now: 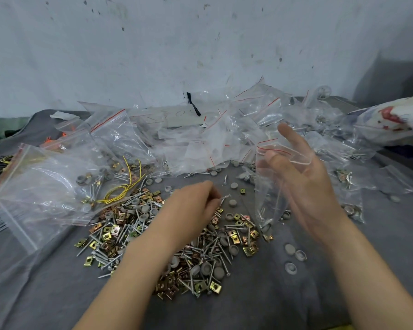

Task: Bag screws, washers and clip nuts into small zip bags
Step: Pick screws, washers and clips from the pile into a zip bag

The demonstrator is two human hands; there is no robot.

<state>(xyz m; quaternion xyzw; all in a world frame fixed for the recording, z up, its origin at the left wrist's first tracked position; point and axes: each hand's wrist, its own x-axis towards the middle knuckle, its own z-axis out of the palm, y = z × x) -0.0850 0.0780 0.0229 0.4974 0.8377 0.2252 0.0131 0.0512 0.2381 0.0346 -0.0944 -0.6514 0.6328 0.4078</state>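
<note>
A heap of loose screws, grey washers and brass clip nuts (177, 236) lies on the grey cloth in the middle. My left hand (191, 206) hovers over the heap and pinches a screw (224, 198) at its fingertips. My right hand (301, 184) holds a small clear zip bag (270, 186) upright by its mouth, thumb inside the opening, fingers behind it. The bag hangs down to the cloth and holds a few screws and a washer at its bottom.
A large clear zip bag (41, 186) lies at the left with yellow wire (126, 184) beside it. Many small zip bags (200, 139) pile along the wall. Filled bags (343, 177) lie at the right. Loose grey washers (293, 256) sit near my right forearm.
</note>
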